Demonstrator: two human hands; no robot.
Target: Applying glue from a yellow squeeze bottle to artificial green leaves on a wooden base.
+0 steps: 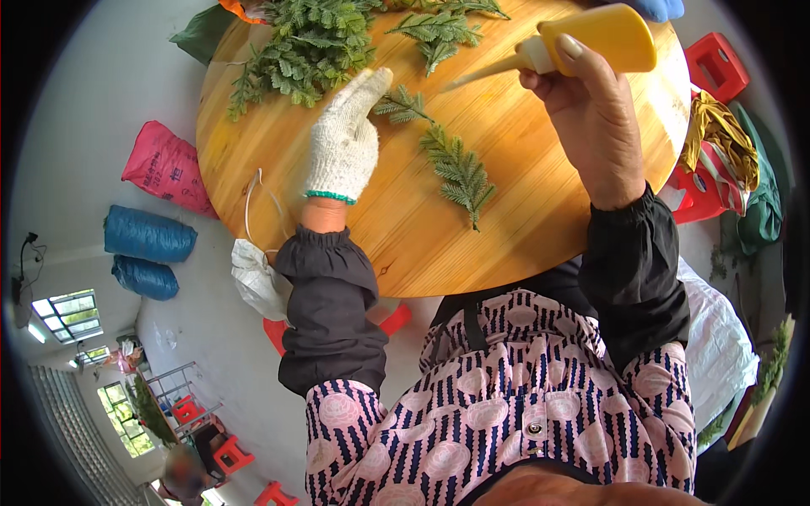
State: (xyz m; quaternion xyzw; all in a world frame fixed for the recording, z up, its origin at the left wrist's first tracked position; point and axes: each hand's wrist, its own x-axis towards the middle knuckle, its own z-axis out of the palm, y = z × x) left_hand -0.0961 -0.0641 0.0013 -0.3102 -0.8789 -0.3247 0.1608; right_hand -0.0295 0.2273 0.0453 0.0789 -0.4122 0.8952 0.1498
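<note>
My right hand (pixel 588 118), bare, grips a yellow squeeze bottle (pixel 609 39) with a long, narrow pale nozzle. The bottle is tilted over the round wooden table (pixel 531 215), its tip pointing left and down. My left hand (pixel 344 139) wears a white knitted glove with a green cuff edge. Its fingers are stretched out and close together, seen nearly edge-on. Right beside them is a small green conifer sprig (pixel 402 105), whose near end meets the glove's outline. Its stem reaches toward the tip of a longer sprig (pixel 460 173) lying on the tabletop.
A thick pile of green sprigs (pixel 308 51) covers the table's far left, with more sprigs (pixel 439 34) at the far middle. Around the table are a pink sack (pixel 169 169), blue rolled bundles (pixel 150 234), a white bag (pixel 260 277) and red stools (pixel 717 66).
</note>
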